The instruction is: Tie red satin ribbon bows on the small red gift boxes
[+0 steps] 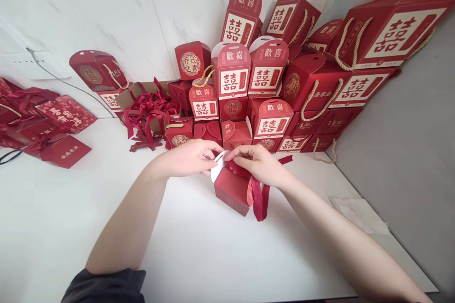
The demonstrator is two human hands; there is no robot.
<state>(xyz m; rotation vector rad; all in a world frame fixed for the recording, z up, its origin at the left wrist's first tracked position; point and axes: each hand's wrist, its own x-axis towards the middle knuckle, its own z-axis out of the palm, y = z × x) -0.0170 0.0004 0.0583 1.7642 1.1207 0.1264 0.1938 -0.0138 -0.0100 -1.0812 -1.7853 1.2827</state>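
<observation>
A small red gift box (232, 189) sits on the white table, its two end flaps raised. The left flap (217, 168) shows its white inner side and a slot near the top. My left hand (194, 157) pinches this flap from the left. On the other side of the flap, my right hand (256, 162) has its thumb and index finger closed on the red ribbon at the slot. The ribbon (261, 199) runs beneath my right hand and hangs down past the right flap onto the table.
Stacked red boxes (232, 75) stand along the tiled wall. An open carton (133, 94) of red ribbons (152, 109) is at the back left. More red boxes and bags (66, 149) lie far left. A grey wall (398, 151) bounds the right side.
</observation>
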